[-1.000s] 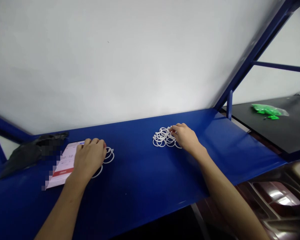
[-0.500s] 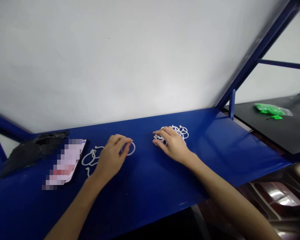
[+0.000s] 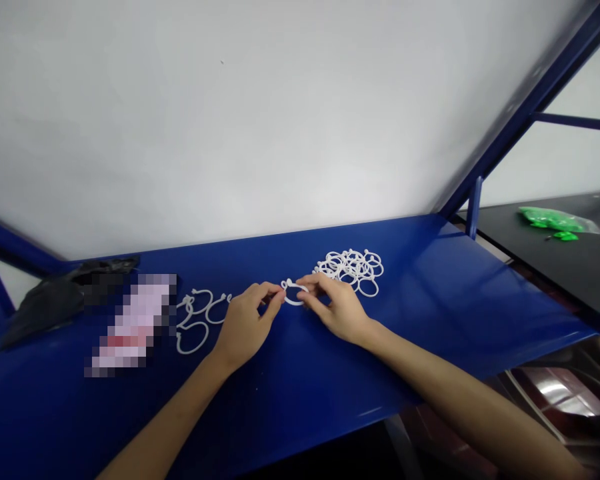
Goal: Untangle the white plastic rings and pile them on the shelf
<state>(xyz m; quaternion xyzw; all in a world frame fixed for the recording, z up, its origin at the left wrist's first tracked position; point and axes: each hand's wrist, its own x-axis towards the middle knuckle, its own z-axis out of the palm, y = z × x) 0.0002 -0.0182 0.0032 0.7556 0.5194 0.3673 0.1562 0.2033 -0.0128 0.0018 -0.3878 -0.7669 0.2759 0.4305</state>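
A white plastic curtain ring (image 3: 294, 303) with a small ball and loop at its top is pinched between both my hands just above the table. The thumb and forefinger of my left hand (image 3: 250, 320) grip its left side. On its right side are the closed fingers of my right hand (image 3: 337, 303). A pile of white rings (image 3: 357, 267) lies just behind and right of my right hand. Several open white rings (image 3: 193, 339) are spread out left of my left hand, which partly covers one.
A phone (image 3: 133, 323), blurred out, lies on the blue table (image 3: 300, 400) at the left. Beside it is a black plastic bag (image 3: 55, 307). A white wall rises behind. On a black table at right sits a bag of green pieces (image 3: 555, 219).
My right hand has come off the pile and moved left. My left hand has moved right, and both hands now hold one ring. More of the loose rings at left show.
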